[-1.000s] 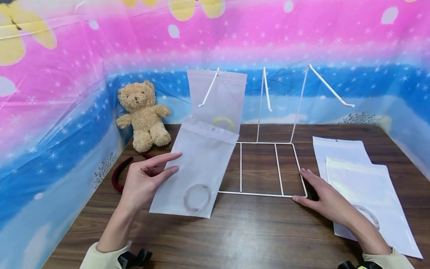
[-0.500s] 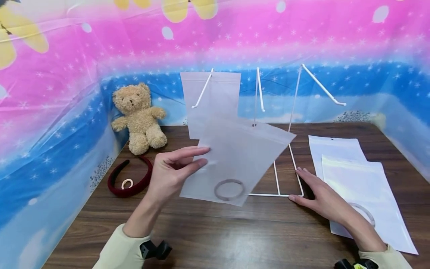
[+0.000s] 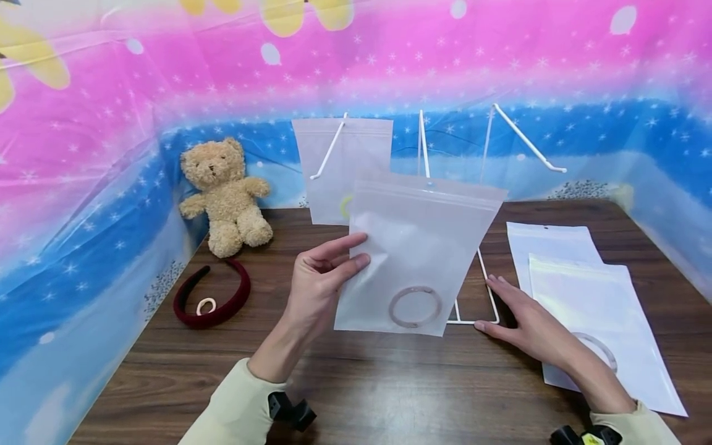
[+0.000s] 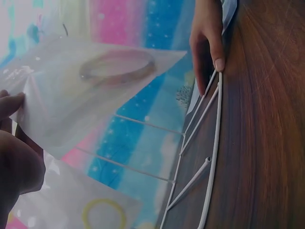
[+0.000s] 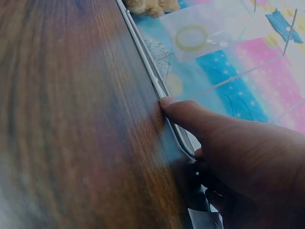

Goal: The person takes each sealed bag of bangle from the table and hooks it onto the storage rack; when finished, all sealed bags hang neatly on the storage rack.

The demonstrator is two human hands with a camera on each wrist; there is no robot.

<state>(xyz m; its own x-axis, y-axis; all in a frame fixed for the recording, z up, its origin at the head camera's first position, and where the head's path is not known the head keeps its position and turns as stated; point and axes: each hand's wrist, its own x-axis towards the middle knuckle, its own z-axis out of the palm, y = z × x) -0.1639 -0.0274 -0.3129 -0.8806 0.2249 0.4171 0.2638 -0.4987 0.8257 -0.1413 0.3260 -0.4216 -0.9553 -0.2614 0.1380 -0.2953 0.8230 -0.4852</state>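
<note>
My left hand point(image 3: 325, 278) pinches the left edge of a frosted zip bag point(image 3: 411, 241) between thumb and fingers. A pale pinkish bangle point(image 3: 392, 307) shows through near the bag's bottom. In the head view the punched hole at its top lies right at the tip of the middle hook on the white wire display rack point(image 3: 523, 139). Another zip bag point(image 3: 369, 154) hangs from the left hook, with a yellow ring point(image 4: 86, 214) inside. Spread over the rack's front right corner, my right hand point(image 3: 531, 324) touches its bars with thumb and fingers.
Two more white zip bags point(image 3: 628, 334) overlap on the wooden table point(image 3: 389, 389) at the right, one with a bangle. At the left are a teddy bear point(image 3: 225, 198), a dark red headband point(image 3: 241, 293) and a small pale ring point(image 3: 200, 306). Patterned cloth point(image 3: 222, 74) surrounds the table.
My left hand has carried the zip bag rightward, from in front of the left hook to the middle hook, turning the bag more upright. My right hand stays at the rack's corner.
</note>
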